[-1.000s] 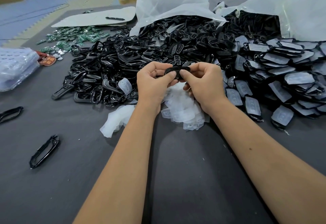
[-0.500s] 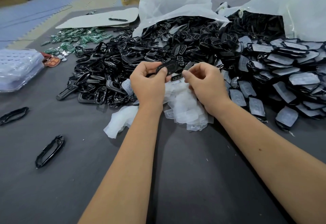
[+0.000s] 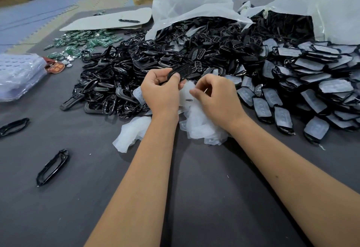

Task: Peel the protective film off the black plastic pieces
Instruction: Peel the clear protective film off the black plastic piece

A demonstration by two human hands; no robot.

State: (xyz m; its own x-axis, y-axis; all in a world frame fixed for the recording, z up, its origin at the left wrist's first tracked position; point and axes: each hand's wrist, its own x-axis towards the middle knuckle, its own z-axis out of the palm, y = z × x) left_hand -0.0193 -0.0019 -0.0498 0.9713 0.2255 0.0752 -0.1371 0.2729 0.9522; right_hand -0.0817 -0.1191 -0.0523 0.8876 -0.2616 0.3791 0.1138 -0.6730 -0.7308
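Holding the glossy black plastic piece [image 3: 180, 72] in our left hand [image 3: 161, 93] above the heap, we should drop the translucent film [image 3: 187, 94] pinched by our right hand [image 3: 216, 96] onto the white film pile [image 3: 202, 128].

Dark grey table [image 3: 194, 198] carrying a black-parts heap [image 3: 155, 62] at centre far, film-covered pieces [image 3: 311, 83] lying right, peeled films [image 3: 198, 126] sitting at centre, two loose frames [image 3: 52, 167] lying near left, green boards [image 3: 87, 41] far left, clear trays [image 3: 17, 75] at left edge.
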